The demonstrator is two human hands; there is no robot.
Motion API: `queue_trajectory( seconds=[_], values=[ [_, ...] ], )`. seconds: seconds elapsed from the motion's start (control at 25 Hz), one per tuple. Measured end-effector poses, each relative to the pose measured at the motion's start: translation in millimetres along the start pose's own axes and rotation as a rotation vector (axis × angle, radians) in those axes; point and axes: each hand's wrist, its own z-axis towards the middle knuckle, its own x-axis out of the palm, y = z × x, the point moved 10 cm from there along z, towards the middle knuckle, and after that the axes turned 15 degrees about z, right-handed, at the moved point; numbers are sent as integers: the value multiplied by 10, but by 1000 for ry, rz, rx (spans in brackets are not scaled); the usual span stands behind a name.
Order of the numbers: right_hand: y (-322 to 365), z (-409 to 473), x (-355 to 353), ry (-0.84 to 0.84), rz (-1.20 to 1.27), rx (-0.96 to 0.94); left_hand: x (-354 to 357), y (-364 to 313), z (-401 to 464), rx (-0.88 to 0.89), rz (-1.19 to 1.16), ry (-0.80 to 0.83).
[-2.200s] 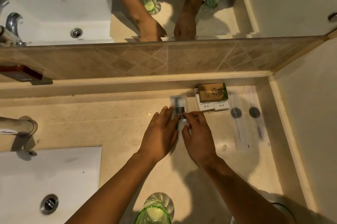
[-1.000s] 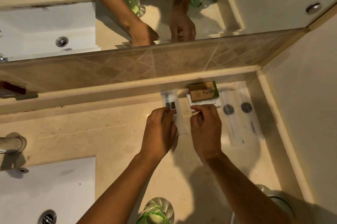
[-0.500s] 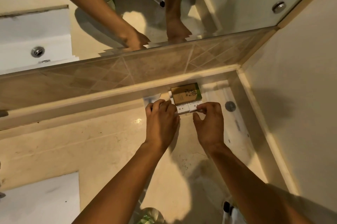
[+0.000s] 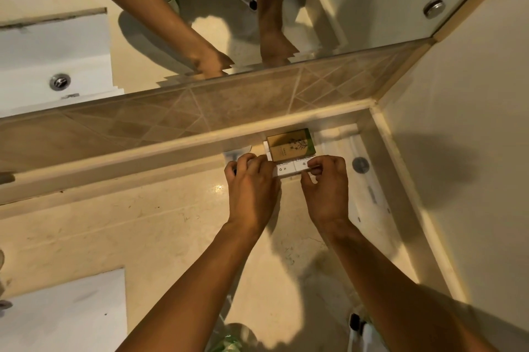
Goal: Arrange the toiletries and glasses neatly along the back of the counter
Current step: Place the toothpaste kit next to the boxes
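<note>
Two small white boxes [image 4: 290,170] lie side by side at the back of the counter, with a brown and green soap box [image 4: 290,145] lying on top of them. My left hand [image 4: 252,188] grips the left end of the white boxes. My right hand [image 4: 326,188] pinches their right end. A clear sachet [image 4: 233,155] lies flat just left of the boxes, mostly hidden under my left fingers. Flat clear packets with dark round caps [image 4: 361,165] lie to the right, in the corner. The rim of a green glass [image 4: 229,341] shows at the bottom edge.
The white sink basin [image 4: 65,314] is at the bottom left. A tiled backsplash [image 4: 171,117] and a mirror rise behind the counter. A side wall [image 4: 472,151] closes the right. A second glass and a black-capped white item [image 4: 356,326] stand near the bottom right.
Both hands left the clear sachet and moved right to the white boxes, now gripping both ends. The view shifted right, so the tap and most of the glasses dropped out of sight.
</note>
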Motion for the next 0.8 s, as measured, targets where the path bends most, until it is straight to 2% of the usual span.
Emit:
queue_trajectory(
  seconds=[0.36,0.52,0.8],
  values=[
    [137,-154,-151,22,-25,-66,-314,-42,-232,69,-44,-2],
    [275,-573,-188,104,-35,-100,-499,5,-574,78,-45,73],
    [547,-1794,-87,331,-55,-398,-957,458,-1411,5,-114,147]
  ],
)
